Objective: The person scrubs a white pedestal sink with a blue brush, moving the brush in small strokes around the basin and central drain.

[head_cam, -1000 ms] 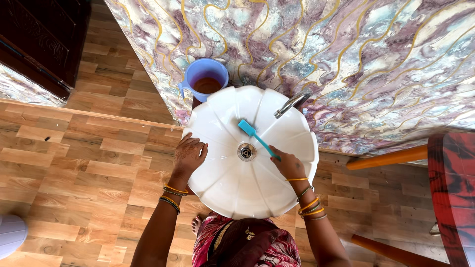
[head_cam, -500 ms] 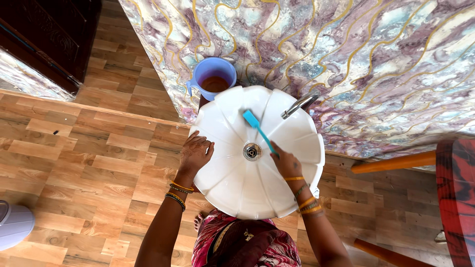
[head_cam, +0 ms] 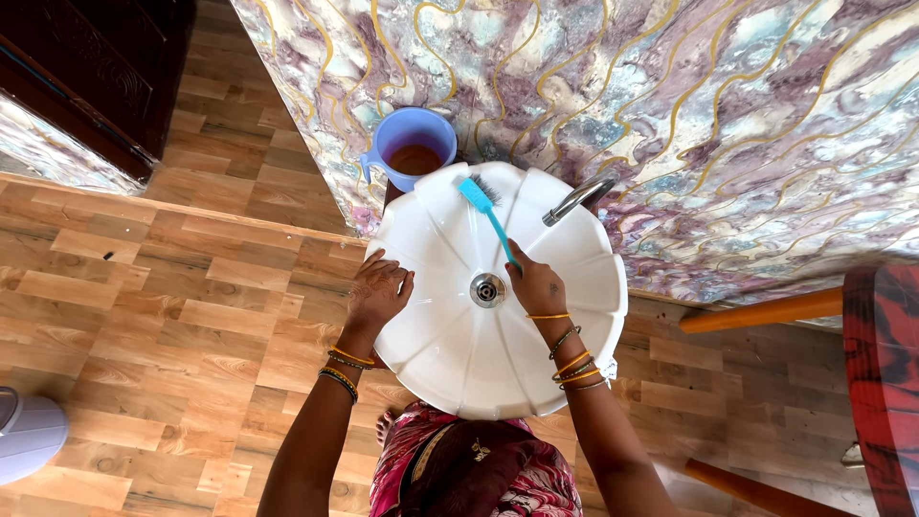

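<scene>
1. Brush (head_cam: 483, 209) work on the basin (head_cam: 459, 369) is the step I judge to be in hand: the blue head lies bristles-down on the far rim, just beside the mug (head_cam: 414, 144).
2. My right hand (head_cam: 536, 285) has its grip closed round the near end of the brush handle. The hand sits over the bowl, just right of the drain (head_cam: 487, 289), and the handle slants up and away from it toward the wall (head_cam: 718, 115).
3. My left hand (head_cam: 378, 292) holds nothing. It lies flat with spread fingers on the basin's left rim, and I read that as bracing.
4. The basin is white and fluted like a shell, and is fixed against the marbled wall. The tap (head_cam: 577, 198) curves in from the upper right and stands apart from the brush head. I see no water running.
5. The mug is lilac, stands behind the rim to the upper left and holds a brownish liquid. Whether it touches the basin, I cannot tell.
6. As I judge it, another stroke calls for keeping the bristles pressed flat to the curved flute. The head should also stay short of the mug, so as not to knock it, and well off the tap.
7. Around me lie a wood-look floor (head_cam: 172, 316), a red thing (head_cam: 881, 383) at the right edge and a pale rounded thing (head_cam: 24, 431) at the lower left.
</scene>
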